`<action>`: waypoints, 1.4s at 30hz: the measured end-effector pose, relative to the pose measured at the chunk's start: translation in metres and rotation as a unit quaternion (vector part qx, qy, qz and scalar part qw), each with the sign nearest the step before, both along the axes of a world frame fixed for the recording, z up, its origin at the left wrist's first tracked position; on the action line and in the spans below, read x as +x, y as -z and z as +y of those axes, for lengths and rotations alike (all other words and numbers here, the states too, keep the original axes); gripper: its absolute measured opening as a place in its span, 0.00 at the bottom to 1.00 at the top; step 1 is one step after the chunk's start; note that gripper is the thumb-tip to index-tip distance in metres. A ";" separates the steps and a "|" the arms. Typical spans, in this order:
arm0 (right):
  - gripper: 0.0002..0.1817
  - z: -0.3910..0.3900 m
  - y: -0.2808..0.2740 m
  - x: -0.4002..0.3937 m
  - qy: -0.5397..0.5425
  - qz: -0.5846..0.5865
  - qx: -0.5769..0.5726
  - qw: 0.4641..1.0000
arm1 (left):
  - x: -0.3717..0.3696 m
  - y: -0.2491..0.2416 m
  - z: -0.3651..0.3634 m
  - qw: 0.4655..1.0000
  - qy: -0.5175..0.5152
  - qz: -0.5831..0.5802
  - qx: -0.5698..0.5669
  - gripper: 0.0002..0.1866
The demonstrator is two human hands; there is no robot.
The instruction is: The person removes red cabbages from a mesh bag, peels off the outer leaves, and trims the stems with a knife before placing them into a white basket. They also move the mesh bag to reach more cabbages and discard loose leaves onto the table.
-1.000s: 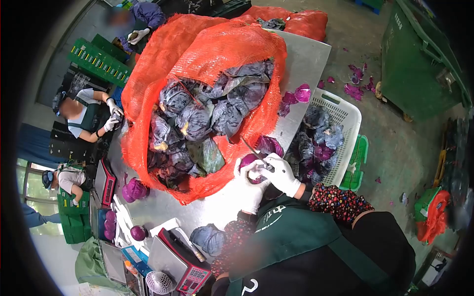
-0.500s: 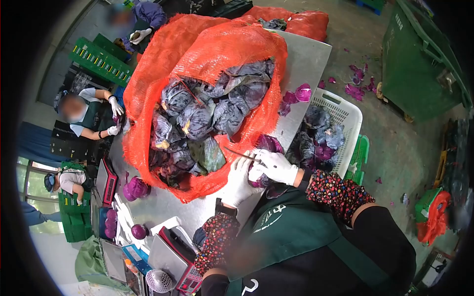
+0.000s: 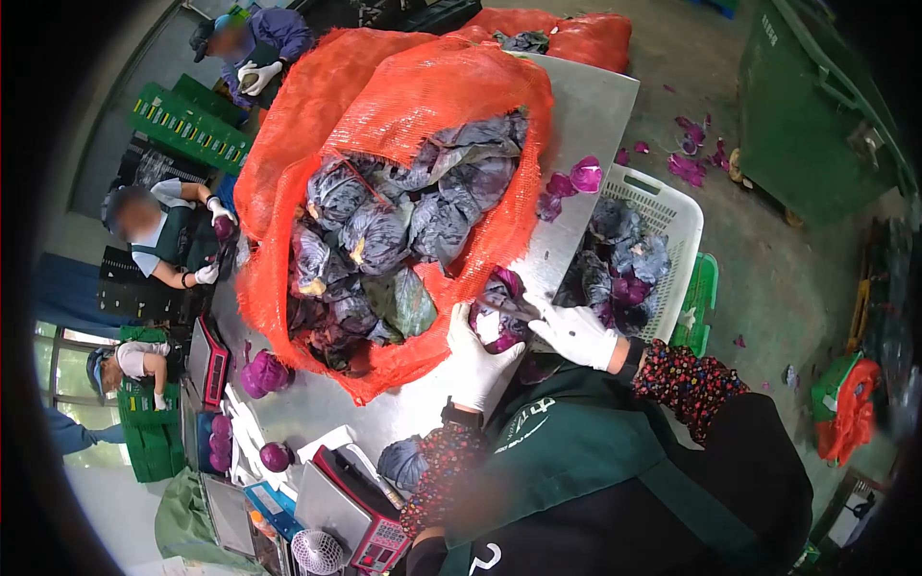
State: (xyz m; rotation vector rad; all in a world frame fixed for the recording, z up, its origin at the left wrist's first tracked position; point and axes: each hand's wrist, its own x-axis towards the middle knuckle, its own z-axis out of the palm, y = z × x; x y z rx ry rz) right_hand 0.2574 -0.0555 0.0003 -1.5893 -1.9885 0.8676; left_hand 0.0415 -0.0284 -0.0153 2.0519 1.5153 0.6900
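In white gloves, both my hands are at a red cabbage [image 3: 503,329] at the table's near edge. My left hand [image 3: 477,363] is closed round its left side. A pale cut patch and purple leaf show on the cabbage. My right hand [image 3: 574,332] grips a knife [image 3: 509,308], whose blade points left across the top of the cabbage. The knife's handle is hidden in my fingers. Just beyond, an orange mesh bag [image 3: 384,106] lies open, with several dark-leaved red cabbages [image 3: 376,235] inside.
Right of the metal table [image 3: 597,101] stands a white basket [image 3: 684,216] holding leaves, and a green bin [image 3: 816,125]. Loose purple leaves [image 3: 586,175] lie on the table corner. Scales [image 3: 336,509] and trimmed cabbages [image 3: 265,374] are at left. Co-workers [image 3: 173,230] stand across the table.
My right hand has drawn right with the knife, away from my left hand. More of the cabbage now shows. A co-worker at the far left has lifted a purple cabbage.
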 end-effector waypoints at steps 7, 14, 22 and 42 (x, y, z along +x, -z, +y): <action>0.36 0.016 -0.003 -0.019 -0.087 -0.056 -0.030 0.994 | 0.012 -0.011 -0.002 0.999 -0.029 0.016 -0.005 0.59; 0.30 0.024 0.012 -0.022 -0.011 -0.093 0.053 0.994 | 0.030 -0.010 0.004 0.990 -0.031 0.099 0.091 0.52; 0.21 0.049 0.035 -0.022 0.052 -0.056 0.016 0.997 | 0.052 -0.014 0.008 0.968 -0.112 0.218 0.052 0.51; 0.25 0.052 0.058 -0.017 -0.015 -0.136 -0.011 0.991 | -0.002 -0.018 -0.055 0.984 -0.145 0.091 0.044 0.57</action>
